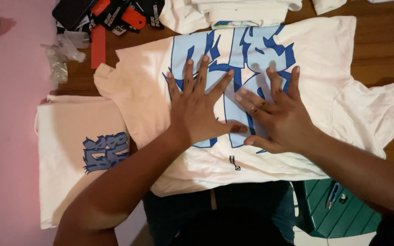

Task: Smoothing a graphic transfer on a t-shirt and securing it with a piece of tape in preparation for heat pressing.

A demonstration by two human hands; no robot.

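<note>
- I count two printed white T-shirts: one spread on the wooden counter (379, 50), one folded T-shirt (76, 150) at its left, plus a stack of folded white garments (233, 11) at the top.
- My left hand (197, 111) and right hand (277, 114) lie flat on the spread T-shirt (160, 91), fingers splayed apart on its blue print (247, 50), gripping nothing.
- The spread shirt's long axis runs left to right; I cannot tell which end the collar is at.

Two printed shirts (324, 50) (69, 150), two hands (197, 111) (279, 116)
</note>
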